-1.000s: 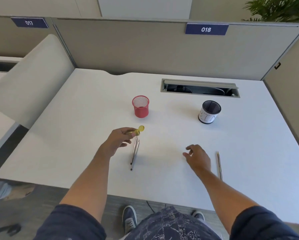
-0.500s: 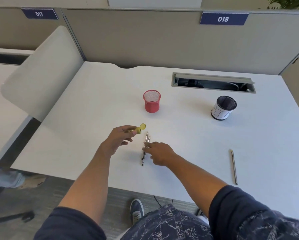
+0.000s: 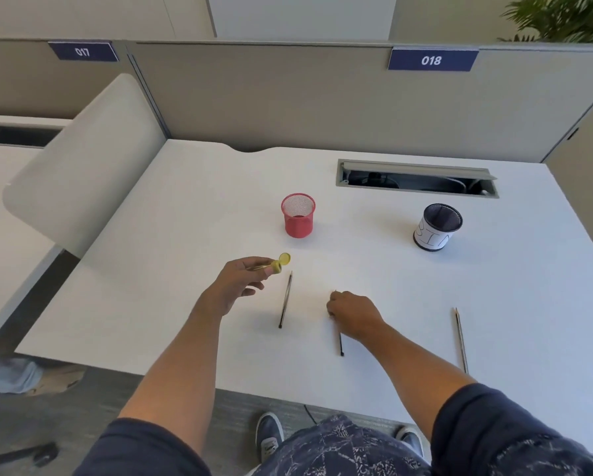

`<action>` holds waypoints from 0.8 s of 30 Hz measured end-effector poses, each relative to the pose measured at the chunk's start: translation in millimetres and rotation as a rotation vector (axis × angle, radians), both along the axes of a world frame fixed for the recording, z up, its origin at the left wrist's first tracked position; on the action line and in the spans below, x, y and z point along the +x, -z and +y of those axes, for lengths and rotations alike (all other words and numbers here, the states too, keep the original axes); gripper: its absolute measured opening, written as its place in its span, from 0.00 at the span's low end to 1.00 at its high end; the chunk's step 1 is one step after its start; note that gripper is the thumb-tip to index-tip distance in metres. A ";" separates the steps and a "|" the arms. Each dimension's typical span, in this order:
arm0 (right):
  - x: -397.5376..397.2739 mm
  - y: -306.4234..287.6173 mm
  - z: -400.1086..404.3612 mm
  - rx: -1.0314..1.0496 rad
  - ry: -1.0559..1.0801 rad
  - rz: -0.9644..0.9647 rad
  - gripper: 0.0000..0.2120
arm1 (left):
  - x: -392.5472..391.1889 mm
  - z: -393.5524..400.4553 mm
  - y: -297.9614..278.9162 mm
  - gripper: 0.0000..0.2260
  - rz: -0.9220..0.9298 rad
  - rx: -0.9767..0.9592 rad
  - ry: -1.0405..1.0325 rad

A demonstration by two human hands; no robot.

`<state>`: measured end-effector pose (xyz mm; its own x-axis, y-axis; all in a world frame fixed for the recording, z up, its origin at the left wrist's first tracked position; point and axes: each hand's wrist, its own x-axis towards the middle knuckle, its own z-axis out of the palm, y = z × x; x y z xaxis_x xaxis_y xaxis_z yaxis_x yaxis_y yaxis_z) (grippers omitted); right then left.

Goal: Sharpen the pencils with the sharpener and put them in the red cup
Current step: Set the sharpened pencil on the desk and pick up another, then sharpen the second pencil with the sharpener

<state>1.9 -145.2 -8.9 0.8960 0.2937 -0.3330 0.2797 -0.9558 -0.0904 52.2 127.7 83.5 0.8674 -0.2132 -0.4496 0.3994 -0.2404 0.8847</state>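
The two pencils that lay side by side are now split: one pencil (image 3: 285, 299) stays at 5 o'clock of my left hand (image 3: 237, 283), the other pencil (image 3: 340, 343) has been dragged right under my right hand (image 3: 355, 316). My right hand's fingers are curled down over it, with its end poking out toward me; my left hand pinches the yellow sharpener (image 3: 278, 264), lid flipped open. The red cup (image 3: 298, 216) stands at 12 o'clock of the sharpener, and a third pencil (image 3: 460, 339) lies at 3 o'clock of my right hand.
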 end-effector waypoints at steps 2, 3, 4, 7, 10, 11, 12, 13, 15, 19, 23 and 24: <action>-5.6 -1.1 -17.7 0.001 0.057 0.000 0.14 | 0.9 -8.5 -0.9 0.16 -0.005 -0.005 0.015; -9.1 -1.6 -26.0 0.020 0.108 0.003 0.14 | 1.2 -12.7 -1.0 0.17 -0.006 -0.006 0.023; -12.6 -0.7 -34.5 0.052 0.175 0.006 0.15 | 1.4 -17.2 -1.3 0.17 -0.005 -0.004 0.029; -21.7 3.4 -56.6 0.195 0.432 -0.016 0.14 | 1.0 -30.3 -1.3 0.20 -0.003 0.004 0.048; -26.8 2.4 -70.0 0.274 0.593 -0.053 0.16 | 0.1 -42.8 -1.7 0.21 0.003 0.005 0.070; -27.9 0.8 -73.0 0.273 0.616 -0.046 0.17 | -0.2 -46.8 -2.1 0.20 0.004 0.003 0.077; -29.5 -1.1 -75.4 0.267 0.636 -0.036 0.19 | -0.4 -50.5 -2.5 0.20 0.003 0.000 0.086; -30.7 -3.0 -78.0 0.265 0.659 -0.026 0.20 | -0.4 -54.5 -3.4 0.20 0.000 0.001 0.095; -32.9 -6.6 -83.8 0.286 0.711 -0.006 0.23 | -0.4 -62.5 -5.2 0.19 -0.005 0.001 0.112; -34.6 -12.4 -92.1 0.343 0.786 0.016 0.24 | -1.1 -75.1 -11.1 0.19 -0.020 -0.006 0.137; -35.2 -18.8 -94.3 0.372 0.823 -0.040 0.17 | -4.2 -81.4 -13.9 0.22 -0.024 -0.009 0.162; -34.2 -20.4 -92.6 0.437 0.831 -0.068 0.14 | -4.8 -81.6 -13.9 0.24 -0.026 -0.008 0.164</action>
